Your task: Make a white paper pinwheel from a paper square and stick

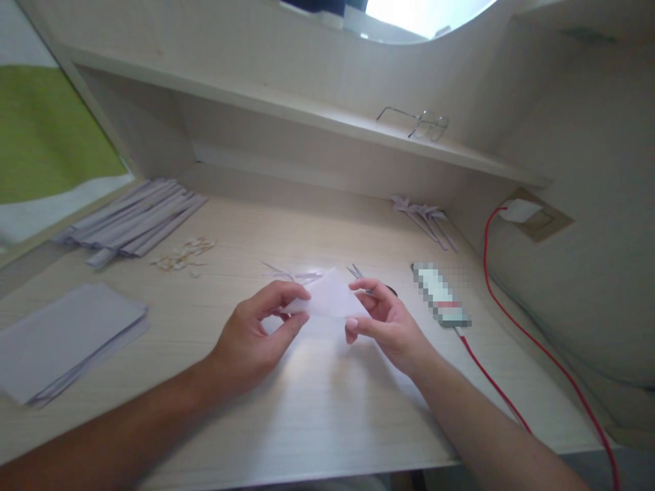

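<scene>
Above the desk, a small white paper folded into a triangle (330, 294) is held between my two hands, its point facing away from me. My left hand (260, 324) pinches the left corner between thumb and fingers. At the right corner, the curled fingers and thumb of my right hand (386, 320) close round the paper's edge; the exact contact is hard to see. Just behind the paper lie thin white paper strips (301, 277). A pair of scissors (354, 271) sits partly hidden behind my right hand.
Rolled paper sticks (138, 221) are piled at the back left, near small pale scraps (187, 254). A stack of paper sheets (71, 337) lies at left. Folded paper pieces with stems (424, 219) lie back right. A phone (440, 296) with a red cable (494, 385) is at right; eyeglasses (422, 124) rest on the shelf.
</scene>
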`<act>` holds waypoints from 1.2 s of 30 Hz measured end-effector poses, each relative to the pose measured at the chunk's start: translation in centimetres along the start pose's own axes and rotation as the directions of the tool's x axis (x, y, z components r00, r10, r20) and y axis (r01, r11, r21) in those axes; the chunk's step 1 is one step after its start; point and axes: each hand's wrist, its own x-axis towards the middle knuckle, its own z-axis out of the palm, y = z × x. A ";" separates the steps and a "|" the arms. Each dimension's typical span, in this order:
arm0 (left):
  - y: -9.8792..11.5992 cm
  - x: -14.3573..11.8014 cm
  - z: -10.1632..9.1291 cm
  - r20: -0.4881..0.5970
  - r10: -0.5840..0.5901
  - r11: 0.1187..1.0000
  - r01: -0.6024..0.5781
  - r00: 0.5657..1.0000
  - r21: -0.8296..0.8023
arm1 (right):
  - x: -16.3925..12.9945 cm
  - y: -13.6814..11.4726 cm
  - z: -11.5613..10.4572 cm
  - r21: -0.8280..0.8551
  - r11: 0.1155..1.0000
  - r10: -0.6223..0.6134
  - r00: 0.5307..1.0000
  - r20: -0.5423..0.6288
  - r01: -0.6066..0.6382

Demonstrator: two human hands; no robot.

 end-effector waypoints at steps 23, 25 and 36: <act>0.8 0.3 -0.5 0.022 0.099 0.993 -0.100 0.995 0.057 | -1.2 -1.0 0.8 -0.588 0.757 -0.192 0.957 0.216 0.284; 0.6 0.2 -0.5 0.014 0.180 0.982 -0.181 0.984 0.063 | -1.1 -0.9 0.8 -0.511 0.840 -0.119 0.981 0.154 0.183; 0.1 -0.8 0.1 0.192 0.431 0.887 -0.453 0.882 0.091 | -1.2 0.6 1.4 -0.712 0.683 -0.248 0.969 -0.016 0.164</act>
